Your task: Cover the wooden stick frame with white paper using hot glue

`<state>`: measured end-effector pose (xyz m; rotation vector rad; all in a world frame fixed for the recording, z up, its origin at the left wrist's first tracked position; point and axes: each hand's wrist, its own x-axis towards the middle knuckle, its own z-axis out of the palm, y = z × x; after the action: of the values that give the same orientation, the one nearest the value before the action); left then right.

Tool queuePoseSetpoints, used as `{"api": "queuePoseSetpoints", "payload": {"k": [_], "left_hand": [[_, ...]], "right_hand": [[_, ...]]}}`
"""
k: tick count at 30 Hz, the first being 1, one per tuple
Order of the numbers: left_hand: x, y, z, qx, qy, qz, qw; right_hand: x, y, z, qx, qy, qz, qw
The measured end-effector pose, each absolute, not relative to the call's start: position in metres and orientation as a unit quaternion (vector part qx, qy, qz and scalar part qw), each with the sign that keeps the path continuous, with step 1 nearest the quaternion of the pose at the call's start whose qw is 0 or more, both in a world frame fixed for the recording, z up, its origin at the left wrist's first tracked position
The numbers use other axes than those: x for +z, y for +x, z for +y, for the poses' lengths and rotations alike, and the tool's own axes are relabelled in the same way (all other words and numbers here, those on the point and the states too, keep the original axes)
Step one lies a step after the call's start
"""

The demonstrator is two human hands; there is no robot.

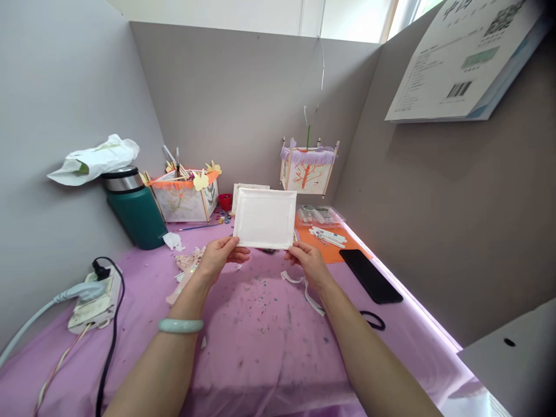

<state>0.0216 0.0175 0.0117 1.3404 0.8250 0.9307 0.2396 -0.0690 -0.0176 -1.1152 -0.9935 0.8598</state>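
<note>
A white rectangular panel (266, 219) with a raised border, like a paper-covered frame, is held up above the table, its broad face toward me. My left hand (220, 256) pinches its lower left corner between thumb and fingers. At the lower right corner, my right hand (307, 262) grips it the same way. Behind the panel, a second pale panel (252, 186) is partly hidden. Curled white paper strips (309, 294) lie below my right hand. Crumpled pinkish scraps (189, 262) lie beside my left hand.
A green bottle (138, 214) and a decorated paper box (182, 202) stand at the left. A painted paper lantern (307, 174) hangs at the back right. White pens (329, 236) lie on orange paper, near a black phone (370, 276). A power strip (95, 301) with cords sits left.
</note>
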Motion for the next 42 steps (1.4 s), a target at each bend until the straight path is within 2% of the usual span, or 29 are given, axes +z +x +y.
{"api": "queuePoseSetpoints", "payload": {"k": [14, 22, 37, 42], "left_hand": [[0.0116, 0.0173, 0.0165, 0.377, 0.595, 0.247, 0.665], [0.0105, 0.0170, 0.0182, 0.405, 0.584, 0.287, 0.643], [0.0088, 0.0179, 0.0170, 0.371, 0.611, 0.354, 0.604], [0.0072, 0.0168, 0.0211, 0.396, 0.563, 0.324, 0.649]], "right_hand": [[-0.0190, 0.2404, -0.0653, 0.367, -0.508, -0.404, 0.666], [-0.0205, 0.2411, -0.0658, 0.393, -0.490, -0.429, 0.649], [-0.0255, 0.2395, -0.0639, 0.319, -0.509, -0.464, 0.651], [-0.0241, 0.2403, -0.0641, 0.320, -0.514, -0.448, 0.658]]}}
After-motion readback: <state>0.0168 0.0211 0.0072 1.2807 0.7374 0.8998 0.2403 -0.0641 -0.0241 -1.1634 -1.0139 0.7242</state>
